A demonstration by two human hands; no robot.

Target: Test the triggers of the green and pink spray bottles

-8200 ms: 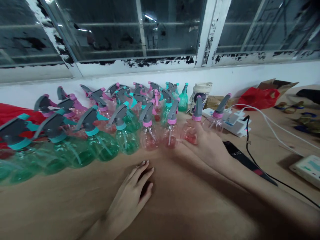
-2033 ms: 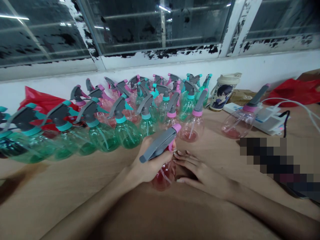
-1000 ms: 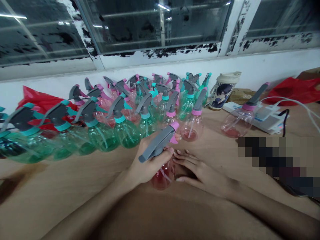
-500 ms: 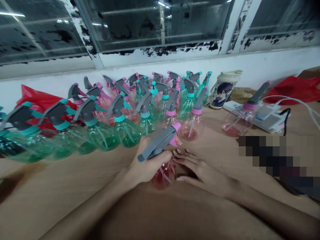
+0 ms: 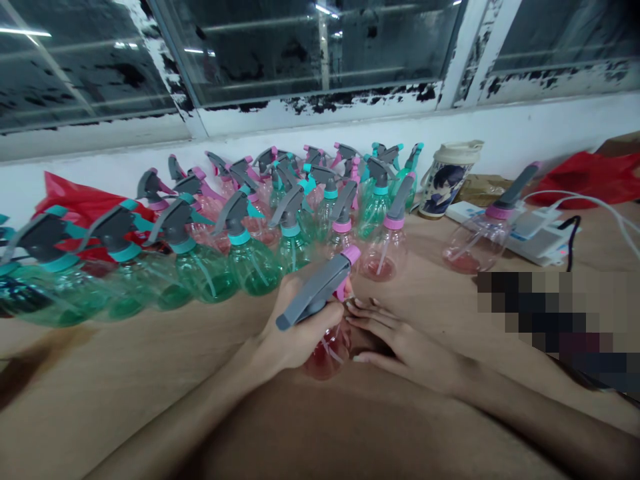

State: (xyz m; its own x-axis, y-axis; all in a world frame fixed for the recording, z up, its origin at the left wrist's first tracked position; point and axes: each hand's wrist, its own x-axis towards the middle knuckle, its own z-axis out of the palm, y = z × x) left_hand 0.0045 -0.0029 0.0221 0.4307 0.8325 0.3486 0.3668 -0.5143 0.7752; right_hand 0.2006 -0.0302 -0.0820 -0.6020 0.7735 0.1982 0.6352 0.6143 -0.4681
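Observation:
My left hand (image 5: 295, 333) is wrapped around the neck of a pink spray bottle (image 5: 327, 353) with a grey head and pink nozzle. A finger presses on its pink trigger, and the palm hides the bottle's collar. Reddish tint and a white dip tube show through the clear body. Beside it, my right hand (image 5: 400, 340) rests low over the table, palm down, with fingers stretched toward the bottle. Whether those fingertips touch the bottle I cannot tell. Just beyond stands another pink spray bottle (image 5: 383, 260), next to a row of green ones (image 5: 255, 267).
Several more pink and green spray bottles crowd toward the wall. Red plastic bags (image 5: 75, 200) lie behind them at left. On the right are a patterned cup (image 5: 445, 177), a lone pink spray bottle (image 5: 475, 247), a white power strip (image 5: 545, 240) with cables, and a blurred-out patch.
The pink trigger under my left finger has moved in toward the bottle's neck, and the spray head has dipped slightly. My right hand has stayed in place.

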